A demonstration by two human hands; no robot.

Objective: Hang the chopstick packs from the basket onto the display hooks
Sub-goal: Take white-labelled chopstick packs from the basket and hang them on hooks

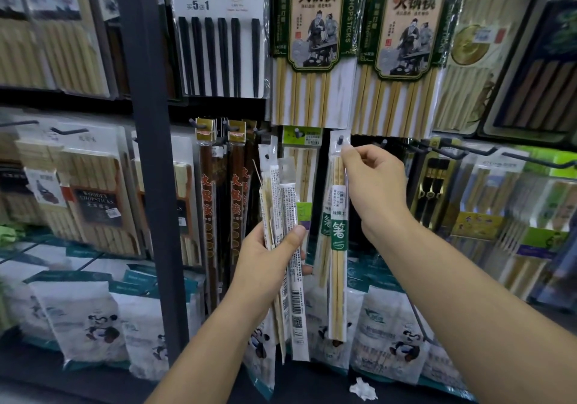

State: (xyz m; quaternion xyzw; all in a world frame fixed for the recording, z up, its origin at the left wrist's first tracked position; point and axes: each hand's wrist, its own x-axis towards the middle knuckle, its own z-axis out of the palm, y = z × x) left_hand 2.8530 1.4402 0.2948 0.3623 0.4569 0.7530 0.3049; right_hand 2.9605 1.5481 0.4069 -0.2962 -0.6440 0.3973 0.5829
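- Pinching the top corner of the hanging chopstick pack (338,247) between thumb and fingers, the right hand (373,182) held it at the hook (340,139), and the tip of the hook showed through the hole of the pack.
- The left hand (271,260) was closed around a bundle of packs (285,204), upright, just left of the hanging one. I counted at least three; the exact number I could not tell.
- Above, the lower edges of two big hotpot chopstick packs (313,44) came down close over the hook, so there was little room on top.
- On the left a green-topped pack (301,166) hung near.
- On the right one neighbour hook (383,143) stuck out, with open dark space under it.
- A dark upright post (150,154) closed the bay on the far left.
- Below stood several white panda bags (387,335).
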